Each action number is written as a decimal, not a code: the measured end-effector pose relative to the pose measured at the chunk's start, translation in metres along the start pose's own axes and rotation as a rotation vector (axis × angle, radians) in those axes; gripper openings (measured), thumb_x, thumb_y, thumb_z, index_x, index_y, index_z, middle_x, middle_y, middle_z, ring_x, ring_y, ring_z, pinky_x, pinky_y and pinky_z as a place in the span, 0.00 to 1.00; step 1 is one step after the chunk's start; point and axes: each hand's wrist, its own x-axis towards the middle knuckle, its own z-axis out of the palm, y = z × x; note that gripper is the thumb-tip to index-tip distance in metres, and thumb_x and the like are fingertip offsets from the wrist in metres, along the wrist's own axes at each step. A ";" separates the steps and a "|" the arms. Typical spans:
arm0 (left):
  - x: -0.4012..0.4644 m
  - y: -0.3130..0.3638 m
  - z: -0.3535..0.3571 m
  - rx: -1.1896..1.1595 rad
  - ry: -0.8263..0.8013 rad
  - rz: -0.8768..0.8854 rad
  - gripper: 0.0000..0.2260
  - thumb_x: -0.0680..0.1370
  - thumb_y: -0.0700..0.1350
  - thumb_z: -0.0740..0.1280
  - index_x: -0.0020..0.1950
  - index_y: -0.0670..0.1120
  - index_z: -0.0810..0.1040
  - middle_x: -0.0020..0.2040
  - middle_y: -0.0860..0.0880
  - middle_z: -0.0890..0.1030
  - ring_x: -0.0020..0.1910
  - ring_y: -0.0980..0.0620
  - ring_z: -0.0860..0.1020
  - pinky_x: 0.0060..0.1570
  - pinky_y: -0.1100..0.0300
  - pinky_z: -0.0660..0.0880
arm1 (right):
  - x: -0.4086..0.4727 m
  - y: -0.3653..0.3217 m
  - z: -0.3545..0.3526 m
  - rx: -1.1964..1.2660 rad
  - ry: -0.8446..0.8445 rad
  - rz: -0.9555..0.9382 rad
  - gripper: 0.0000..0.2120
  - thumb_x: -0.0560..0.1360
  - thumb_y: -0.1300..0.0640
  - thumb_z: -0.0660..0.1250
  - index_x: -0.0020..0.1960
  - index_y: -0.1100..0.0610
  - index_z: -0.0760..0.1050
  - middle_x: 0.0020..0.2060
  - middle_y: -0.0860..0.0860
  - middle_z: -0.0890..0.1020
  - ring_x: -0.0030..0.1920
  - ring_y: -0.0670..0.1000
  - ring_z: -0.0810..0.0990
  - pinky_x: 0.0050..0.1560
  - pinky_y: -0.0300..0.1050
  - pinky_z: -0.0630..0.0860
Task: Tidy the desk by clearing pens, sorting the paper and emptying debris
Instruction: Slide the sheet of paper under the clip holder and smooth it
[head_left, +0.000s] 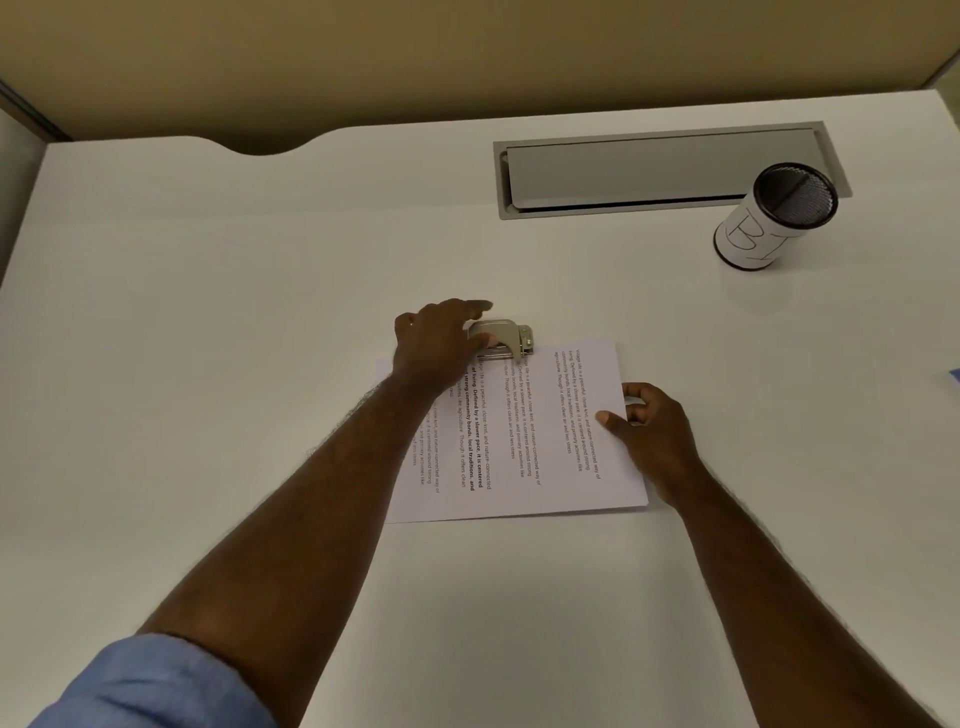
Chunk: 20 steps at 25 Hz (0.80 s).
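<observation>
A stack of printed paper (545, 447) lies flat in the middle of the white desk (208, 312), its text running sideways. A beige metal hole punch (506, 338) sits on the stack's far edge. My left hand (441, 343) rests on the punch's left end, thumb pressed against its front, fingers curved over the top. My right hand (654, 431) pinches the stack's right edge between thumb and fingers. A black mesh pen cup (774, 221) wrapped in white paper with handwritten letters stands at the far right; its inside looks empty.
A grey cable-tray lid (654, 171) is set into the desk at the back right, just behind the cup. A tan partition wall (467, 52) runs behind the desk. A small blue object (955, 374) peeks in at the right edge.
</observation>
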 end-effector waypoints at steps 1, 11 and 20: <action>-0.004 -0.004 0.000 -0.040 0.023 -0.018 0.19 0.77 0.53 0.65 0.68 0.58 0.71 0.65 0.55 0.77 0.66 0.53 0.71 0.65 0.47 0.58 | -0.002 0.001 0.000 0.016 -0.006 0.008 0.18 0.71 0.59 0.72 0.59 0.58 0.73 0.52 0.57 0.83 0.47 0.55 0.83 0.50 0.53 0.81; -0.036 -0.032 -0.012 -0.148 0.123 -0.128 0.23 0.78 0.54 0.65 0.72 0.53 0.66 0.70 0.52 0.72 0.68 0.51 0.70 0.67 0.46 0.60 | -0.021 0.005 -0.006 0.098 -0.045 0.048 0.19 0.72 0.61 0.71 0.61 0.57 0.72 0.50 0.57 0.84 0.44 0.53 0.84 0.39 0.42 0.79; -0.155 -0.072 -0.014 -0.623 0.123 -0.480 0.23 0.76 0.50 0.68 0.69 0.49 0.68 0.64 0.48 0.75 0.53 0.51 0.76 0.51 0.58 0.73 | -0.068 0.015 -0.017 0.194 -0.081 0.096 0.17 0.72 0.62 0.71 0.60 0.58 0.73 0.45 0.54 0.85 0.41 0.52 0.85 0.39 0.45 0.81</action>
